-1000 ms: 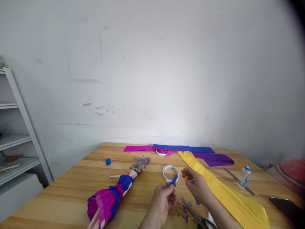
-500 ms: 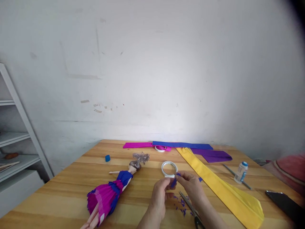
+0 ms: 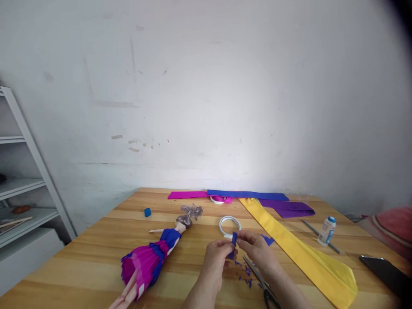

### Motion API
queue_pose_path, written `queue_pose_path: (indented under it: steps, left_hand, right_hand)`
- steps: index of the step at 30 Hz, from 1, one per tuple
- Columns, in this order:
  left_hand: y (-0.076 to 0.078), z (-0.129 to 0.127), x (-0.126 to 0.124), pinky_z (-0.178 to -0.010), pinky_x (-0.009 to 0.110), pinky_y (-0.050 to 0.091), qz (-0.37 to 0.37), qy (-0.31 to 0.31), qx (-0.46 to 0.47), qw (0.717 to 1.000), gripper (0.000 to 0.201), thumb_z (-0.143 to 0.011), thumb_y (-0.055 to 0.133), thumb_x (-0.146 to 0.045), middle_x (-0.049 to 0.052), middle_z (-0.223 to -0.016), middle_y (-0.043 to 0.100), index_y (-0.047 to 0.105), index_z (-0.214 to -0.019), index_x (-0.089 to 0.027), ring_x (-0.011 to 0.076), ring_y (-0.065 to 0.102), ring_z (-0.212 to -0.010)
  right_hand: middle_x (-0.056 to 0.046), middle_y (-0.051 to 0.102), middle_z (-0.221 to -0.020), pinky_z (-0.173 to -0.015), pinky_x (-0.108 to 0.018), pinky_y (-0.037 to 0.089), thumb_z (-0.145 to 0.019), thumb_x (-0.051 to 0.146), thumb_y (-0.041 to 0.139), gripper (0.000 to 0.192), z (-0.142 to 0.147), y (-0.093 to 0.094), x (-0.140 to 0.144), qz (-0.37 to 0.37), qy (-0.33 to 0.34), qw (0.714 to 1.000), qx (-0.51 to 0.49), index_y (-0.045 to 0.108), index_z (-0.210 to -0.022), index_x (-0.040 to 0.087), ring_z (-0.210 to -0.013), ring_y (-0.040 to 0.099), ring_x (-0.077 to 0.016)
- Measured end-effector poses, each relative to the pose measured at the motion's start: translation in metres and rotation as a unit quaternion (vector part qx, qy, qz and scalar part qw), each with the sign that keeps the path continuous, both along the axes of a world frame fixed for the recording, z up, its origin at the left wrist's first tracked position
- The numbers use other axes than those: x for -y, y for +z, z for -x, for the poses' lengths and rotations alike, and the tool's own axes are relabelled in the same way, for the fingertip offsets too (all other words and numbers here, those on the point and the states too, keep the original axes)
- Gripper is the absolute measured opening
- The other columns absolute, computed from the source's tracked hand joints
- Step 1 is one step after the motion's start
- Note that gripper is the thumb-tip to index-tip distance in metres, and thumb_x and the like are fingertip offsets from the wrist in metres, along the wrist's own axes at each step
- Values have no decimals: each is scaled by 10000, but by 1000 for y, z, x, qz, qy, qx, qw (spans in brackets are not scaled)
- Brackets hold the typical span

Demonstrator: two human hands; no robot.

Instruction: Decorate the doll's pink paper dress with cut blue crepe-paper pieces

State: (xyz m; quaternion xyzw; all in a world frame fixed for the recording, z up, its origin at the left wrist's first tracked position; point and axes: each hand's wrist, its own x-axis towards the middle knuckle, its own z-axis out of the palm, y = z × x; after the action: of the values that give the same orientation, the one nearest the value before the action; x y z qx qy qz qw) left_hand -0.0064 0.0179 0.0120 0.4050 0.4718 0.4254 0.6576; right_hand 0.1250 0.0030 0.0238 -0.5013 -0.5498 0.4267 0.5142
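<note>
We pinch a blue strip [image 3: 233,242] between left hand [image 3: 216,257] and right hand [image 3: 257,251], fingertips closed on it for control, tape ring [image 3: 229,225] at 12 o'clock, scissors [image 3: 262,283] at 5

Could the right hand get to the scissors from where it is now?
Probably yes: the right hand pinches a blue paper strip, and the scissors lie uncovered on the table just below it.
</note>
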Motion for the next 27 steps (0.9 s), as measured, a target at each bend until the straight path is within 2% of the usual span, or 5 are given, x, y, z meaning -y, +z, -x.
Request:
queue_pose_path:
  steps: [4,9,15,19,27]
  left_hand:
    - [2,-1,2,-462,179,300,-6,-5,4,1000,237,-633,641,-292,71,-657,653,682,-763,-98,122,567,-588]
    - [3,-5,8,-454,181,330,22,27,27,999,203,-625,653,-278,76,-663,664,656,-718,-98,119,574,-563]
    - [-3,-5,2,-493,222,424,85,24,109,990,194,-663,651,-285,67,-644,664,621,-754,-116,156,620,-577]
    - [-7,-2,-1,-573,258,480,103,6,180,978,184,-689,627,-225,80,-713,682,614,-837,-116,172,646,-637]
    - [-4,0,-2,-639,295,502,92,-7,218,972,252,-656,544,-73,88,-698,682,633,-891,-84,168,643,-629]
  right_hand:
    - [-20,672,-663,-662,-275,461,-722,293,554,205,2,1,1,-12,6,999,41,703,-769,161,-637,612,-182]
    - [-34,682,-758,-754,-297,453,-724,256,554,204,0,-5,-1,-36,-37,995,83,725,-807,183,-754,621,-202]
    - [-43,658,-841,-741,-265,463,-751,198,518,233,1,-5,1,-97,-10,987,132,732,-842,213,-803,607,-183]
    - [-30,653,-900,-761,-258,458,-751,144,495,280,1,-4,2,-132,-5,974,183,731,-847,261,-855,595,-174]
    - [-44,638,-1021,-817,-306,448,-777,132,459,346,-2,-3,4,-175,-4,935,308,706,-959,294,-952,558,-199]
